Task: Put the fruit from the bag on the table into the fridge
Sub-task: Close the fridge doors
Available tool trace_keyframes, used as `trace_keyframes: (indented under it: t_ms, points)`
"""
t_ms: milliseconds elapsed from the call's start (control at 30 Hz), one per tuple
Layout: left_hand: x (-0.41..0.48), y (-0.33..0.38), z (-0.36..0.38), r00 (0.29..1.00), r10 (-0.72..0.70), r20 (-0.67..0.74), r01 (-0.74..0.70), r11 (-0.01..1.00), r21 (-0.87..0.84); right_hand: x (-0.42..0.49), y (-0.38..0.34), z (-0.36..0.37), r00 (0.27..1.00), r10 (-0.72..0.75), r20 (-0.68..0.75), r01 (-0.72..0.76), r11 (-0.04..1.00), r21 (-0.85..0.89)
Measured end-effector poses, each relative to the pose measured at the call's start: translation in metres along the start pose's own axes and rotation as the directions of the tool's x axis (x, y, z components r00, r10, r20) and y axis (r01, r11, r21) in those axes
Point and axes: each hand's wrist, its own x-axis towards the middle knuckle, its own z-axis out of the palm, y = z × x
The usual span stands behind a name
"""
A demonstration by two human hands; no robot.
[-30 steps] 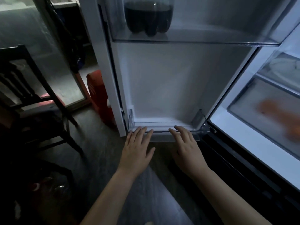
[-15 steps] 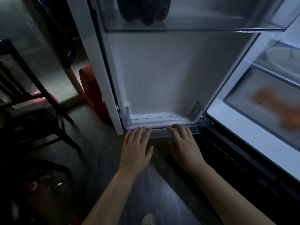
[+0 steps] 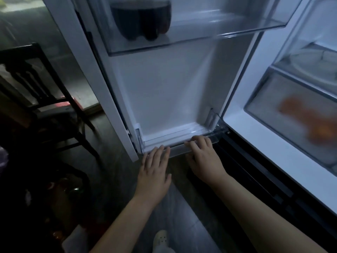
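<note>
Clear door shelf (image 3: 178, 151) above dark floor (image 3: 111, 172): left grip (image 3: 154, 172) flat against it, right grip (image 3: 204, 159) seemingly curled over rim.

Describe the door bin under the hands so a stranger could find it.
Take the open fridge door, filling the middle. Run down to its bottom edge, where a clear door bin spans it. Unlike the upper door bin holding a dark bottle, it sits lowest, with the left hand and right hand on its front rim.
</note>
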Motion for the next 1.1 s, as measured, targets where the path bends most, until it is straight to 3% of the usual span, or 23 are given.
trace_keyframes:
  t_ms: [300, 433, 600, 833, 1100]
  points:
    - [-0.036, 0.066, -0.002, 0.994, -0.004, 0.111, 0.003, 1.000, 0.008, -0.045, 0.037, -0.019, 0.999, -0.049, 0.021, 0.048, 0.997, 0.065]
    - [-0.047, 0.085, -0.004, 0.996, 0.024, 0.081, -0.026, 1.000, 0.015, -0.059, 0.033, -0.031, 0.998, -0.045, 0.043, 0.044, 0.999, 0.030]
    - [-0.068, 0.088, -0.010, 0.998, -0.053, -0.045, 0.056, 0.996, 0.063, -0.084, 0.014, -0.045, 0.982, -0.188, 0.030, 0.185, 0.981, 0.064]
    - [-0.087, 0.094, -0.003, 0.999, -0.029, -0.033, 0.030, 0.998, 0.050, -0.107, 0.010, -0.044, 0.949, -0.310, 0.062, 0.306, 0.950, 0.055]
    - [-0.097, 0.112, 0.009, 0.998, 0.028, 0.056, -0.027, 0.999, -0.017, -0.134, 0.023, -0.052, 0.963, -0.258, 0.080, 0.252, 0.965, 0.072]
